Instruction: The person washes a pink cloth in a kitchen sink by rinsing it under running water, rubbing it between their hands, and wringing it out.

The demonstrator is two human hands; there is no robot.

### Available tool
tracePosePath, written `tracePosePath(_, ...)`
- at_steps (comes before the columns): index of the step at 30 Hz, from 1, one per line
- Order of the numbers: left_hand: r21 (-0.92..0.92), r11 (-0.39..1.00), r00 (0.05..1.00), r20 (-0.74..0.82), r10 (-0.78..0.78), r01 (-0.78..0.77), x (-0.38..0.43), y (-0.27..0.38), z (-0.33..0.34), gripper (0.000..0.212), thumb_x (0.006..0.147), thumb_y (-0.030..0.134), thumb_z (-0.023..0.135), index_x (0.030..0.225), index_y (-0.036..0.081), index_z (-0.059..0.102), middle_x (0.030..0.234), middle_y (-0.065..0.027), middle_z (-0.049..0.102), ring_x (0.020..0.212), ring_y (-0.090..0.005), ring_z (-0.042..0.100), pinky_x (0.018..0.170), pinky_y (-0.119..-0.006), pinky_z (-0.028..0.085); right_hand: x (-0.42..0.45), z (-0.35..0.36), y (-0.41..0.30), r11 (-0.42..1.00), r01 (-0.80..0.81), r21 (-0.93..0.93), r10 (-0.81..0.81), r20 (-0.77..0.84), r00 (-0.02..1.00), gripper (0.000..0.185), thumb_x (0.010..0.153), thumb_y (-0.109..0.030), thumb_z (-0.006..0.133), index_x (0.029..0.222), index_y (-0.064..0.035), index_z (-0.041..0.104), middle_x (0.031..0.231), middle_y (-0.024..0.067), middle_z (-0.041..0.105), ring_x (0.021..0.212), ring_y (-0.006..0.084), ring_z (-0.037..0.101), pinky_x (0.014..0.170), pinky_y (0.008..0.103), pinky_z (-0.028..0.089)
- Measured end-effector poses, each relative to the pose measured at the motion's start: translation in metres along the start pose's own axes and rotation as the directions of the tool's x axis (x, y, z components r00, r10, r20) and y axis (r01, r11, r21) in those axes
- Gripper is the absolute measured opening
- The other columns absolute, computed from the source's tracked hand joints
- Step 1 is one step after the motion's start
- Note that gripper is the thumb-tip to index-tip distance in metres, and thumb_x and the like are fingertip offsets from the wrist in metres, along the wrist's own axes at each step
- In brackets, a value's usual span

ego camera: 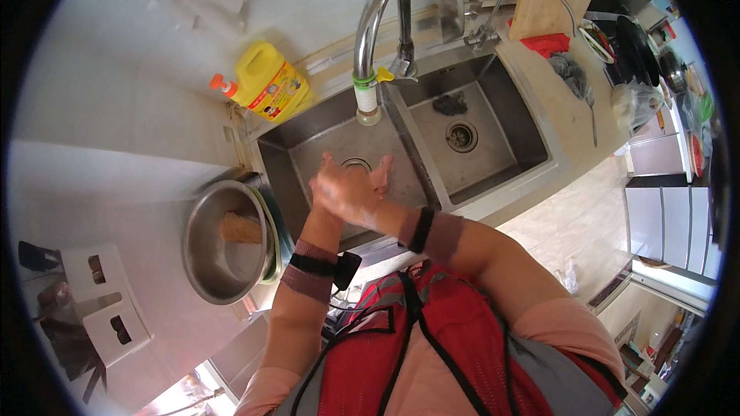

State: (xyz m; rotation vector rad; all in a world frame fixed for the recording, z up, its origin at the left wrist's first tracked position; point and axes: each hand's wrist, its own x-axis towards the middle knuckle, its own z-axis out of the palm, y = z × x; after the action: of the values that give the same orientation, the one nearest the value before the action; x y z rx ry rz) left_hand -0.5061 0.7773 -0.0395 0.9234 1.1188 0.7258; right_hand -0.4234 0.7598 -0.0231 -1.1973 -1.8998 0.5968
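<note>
Over the left basin (312,150) of a steel double sink, my two hands are pressed together, slightly blurred. My right hand (352,190) comes in from the right and lies across my left hand (324,185), hiding much of it. Pink shapes (381,173) stick out beyond the right hand; whether these are fingers or something held, I cannot tell. Just above the hands hangs the white-and-green filter nozzle (366,98) of a chrome gooseneck faucet (367,29). No stream of water can be made out. The drain (355,163) is partly covered by the hands.
A dark scouring pad (450,104) lies in the right basin (485,144). Left of the sink, a steel bowl (214,266) holds a brown block (240,228). Behind are a yellow detergent jug (269,81), a cleaver (451,8) and a wooden cutting board (546,0).
</note>
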Motion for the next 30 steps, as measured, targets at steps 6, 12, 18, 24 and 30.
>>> tracePosePath(6,0.991,0.105,0.994,0.073,0.081,-0.081,0.004,0.003,-0.003,0.051,0.09,0.059,0.04,0.119,0.019,0.053,0.123,-0.0137,0.057,0.111,-0.0318,0.055,0.099,-0.048,0.039,0.01,-0.013,0.003,0.958,-0.209,0.196,0.214,-0.002,0.977,0.026,0.086,-0.029,0.058,0.075,-0.0053,0.055,0.074,0.0144,0.06,0.065,0.0317,0.06,0.055,0.0419,0.048)
tracePosePath(12,-0.614,0.78,0.992,0.058,-0.109,0.121,-0.005,-0.003,0.008,0.048,0.095,0.049,0.039,0.125,0.013,0.049,0.123,-0.0127,0.056,0.115,-0.0309,0.052,0.102,-0.045,0.035,0.015,-0.026,0.01,0.962,-0.074,0.261,0.078,-0.004,0.997,0.03,0.086,-0.031,0.057,0.067,-0.0078,0.052,0.066,0.0122,0.059,0.055,0.0302,0.058,0.049,0.0396,0.048)
tracePosePath(18,-0.755,0.641,0.989,0.077,-0.124,0.139,-0.004,-0.013,-0.015,0.043,0.096,0.044,0.04,0.122,0.012,0.053,0.115,-0.0114,0.06,0.111,-0.0277,0.055,0.099,-0.043,0.039,0.002,0.0,-0.019,0.984,0.176,0.037,-0.167,-0.169,0.971,0.022,0.079,-0.028,0.06,0.076,-0.0062,0.063,0.078,0.0165,0.064,0.072,0.0362,0.063,0.065,0.0476,0.049)
tracePosePath(24,-0.679,0.712,0.975,0.022,-0.221,0.177,0.003,-0.013,-0.001,0.04,0.096,0.042,0.042,0.118,0.012,0.056,0.108,-0.0102,0.064,0.106,-0.025,0.058,0.096,-0.041,0.043,0.013,-0.021,0.021,0.953,-0.267,0.141,0.257,0.085,0.963,0.024,0.081,-0.03,0.059,0.089,-0.0077,0.065,0.084,0.0153,0.065,0.079,0.0362,0.063,0.071,0.0468,0.048)
tracePosePath(30,0.888,0.381,0.933,0.125,0.338,-0.257,0.008,-0.086,-0.087,0.049,0.089,0.049,0.052,0.123,0.013,0.052,0.119,-0.0108,0.059,0.109,-0.0266,0.058,0.097,-0.046,0.043,0.001,0.014,-0.001,0.989,0.044,0.139,-0.051,0.049,0.997,0.031,0.088,-0.031,0.055,0.086,-0.0009,0.059,0.082,0.0206,0.063,0.078,0.0403,0.062,0.066,0.0496,0.049)
